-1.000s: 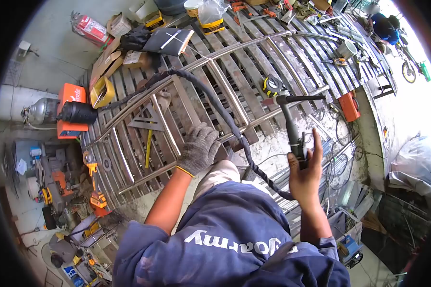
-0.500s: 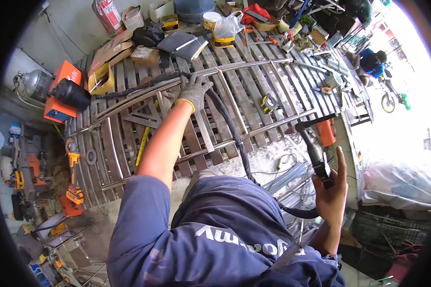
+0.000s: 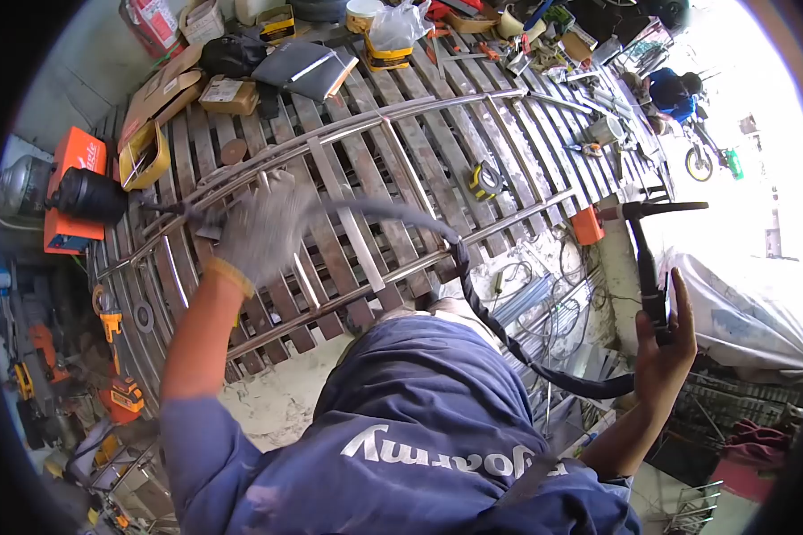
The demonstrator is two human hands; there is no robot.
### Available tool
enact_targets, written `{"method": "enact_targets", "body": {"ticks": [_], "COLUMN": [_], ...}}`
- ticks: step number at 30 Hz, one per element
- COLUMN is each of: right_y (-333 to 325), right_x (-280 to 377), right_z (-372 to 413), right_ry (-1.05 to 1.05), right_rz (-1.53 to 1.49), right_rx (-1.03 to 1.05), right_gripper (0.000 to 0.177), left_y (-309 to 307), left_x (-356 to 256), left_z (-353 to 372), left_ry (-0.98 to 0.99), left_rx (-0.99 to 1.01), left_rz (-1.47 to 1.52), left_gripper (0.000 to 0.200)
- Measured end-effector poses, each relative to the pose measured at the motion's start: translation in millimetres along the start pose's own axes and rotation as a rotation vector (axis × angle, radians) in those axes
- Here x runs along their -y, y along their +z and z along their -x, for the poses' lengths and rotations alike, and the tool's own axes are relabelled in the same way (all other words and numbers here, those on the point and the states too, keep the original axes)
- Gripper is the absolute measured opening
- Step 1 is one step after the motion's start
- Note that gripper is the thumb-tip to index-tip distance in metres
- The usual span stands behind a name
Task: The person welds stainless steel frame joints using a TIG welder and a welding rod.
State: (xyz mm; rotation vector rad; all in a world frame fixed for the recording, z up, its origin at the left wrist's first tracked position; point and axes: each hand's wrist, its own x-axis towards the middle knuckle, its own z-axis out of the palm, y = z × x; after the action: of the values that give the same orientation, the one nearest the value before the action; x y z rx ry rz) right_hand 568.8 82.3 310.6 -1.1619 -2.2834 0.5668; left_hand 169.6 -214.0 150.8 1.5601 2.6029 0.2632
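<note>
My left hand (image 3: 268, 223), in a grey knit glove with a yellow cuff, is smeared by motion over the left part of the bench. The black sleeved torch cable (image 3: 544, 370) runs into it and comes out to the right, so the hand appears closed round it. My bare right hand (image 3: 667, 352) holds a black welding torch (image 3: 644, 259) upright at the right, its head above the fingers. Under the cable lies a frame of shiny metal tubes (image 3: 407, 174), with a curved far rail and crossbars. The cable's far end lies by a black cylinder (image 3: 89, 194).
A slatted metal bench (image 3: 366, 89) carries a yellow tape measure (image 3: 485, 181), a dark folder (image 3: 303, 69), a yellow bin (image 3: 143, 159) and a cardboard box (image 3: 229, 94). An orange machine (image 3: 73, 160) and a yellow grinder (image 3: 110, 325) are at the left. Another person (image 3: 674, 94) is outside.
My left hand has moved left and nearer to me, drawing the cable off the far rail. My right hand has shifted right with the torch. The whole view has shifted slightly.
</note>
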Motion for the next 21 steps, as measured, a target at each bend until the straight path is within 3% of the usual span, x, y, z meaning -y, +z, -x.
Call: {"method": "enact_targets", "body": {"ticks": [1,2,5,7,9,11,14,16,19,20,21], "right_y": [3.7,9.0,31.7,50.8,79.4,110.2,153.8,180.4,223.4,238.2,253.0], "right_x": [-5.7,-12.0,-19.1,-21.3,-31.4,-35.0,-47.2,-50.1,-51.5,-52.2,-52.6], "right_z": [-11.4,-25.1,-71.0,-105.8,-142.6,-179.4,-234.4,-262.6,-301.1,-311.1,-319.1], "right_ry": [-0.023,-0.047,-0.067,-0.068,-0.162,-0.139,-0.316,-0.295,-0.335,-0.328,-0.321], "right_rz": [0.003,0.006,-0.007,-0.021,-0.067,-0.187,-0.207,-0.236,-0.298,-0.318,-0.338], "right_rx": [-0.009,-0.013,0.039,0.124,0.180,0.308,0.437,0.522,0.614,0.638,0.664], "right_gripper": [0.073,0.073,0.070,0.069,0.066,0.064,0.068,0.070,0.070,0.070,0.070], "left_y": [-18.9,-27.0,9.4,8.8,22.6,48.9,77.4,97.5,110.1,120.7,123.8], "left_x": [-18.7,-31.8,-49.1,-64.3,-64.0,-50.8,-13.7,8.8,19.3,23.0,17.2], "left_z": [9.2,29.4,25.9,-41.7,-108.0,-172.2,-246.8,-267.0,-260.4,-254.0,-249.9], "left_ry": [-0.181,-0.086,0.134,0.250,0.171,-0.012,-0.095,-0.174,-0.371,-0.367,-0.433], "left_rx": [0.558,0.691,0.141,-0.138,-0.364,-0.459,-0.345,-0.294,-0.096,-0.150,-0.099], "left_rz": [0.108,0.145,0.313,-0.005,-0.123,-0.035,-0.366,-0.563,-0.463,-0.590,-0.497], "left_gripper": [0.028,0.037,0.040,0.037,0.031,0.030,0.038,0.042,0.043,0.036,0.033]}}
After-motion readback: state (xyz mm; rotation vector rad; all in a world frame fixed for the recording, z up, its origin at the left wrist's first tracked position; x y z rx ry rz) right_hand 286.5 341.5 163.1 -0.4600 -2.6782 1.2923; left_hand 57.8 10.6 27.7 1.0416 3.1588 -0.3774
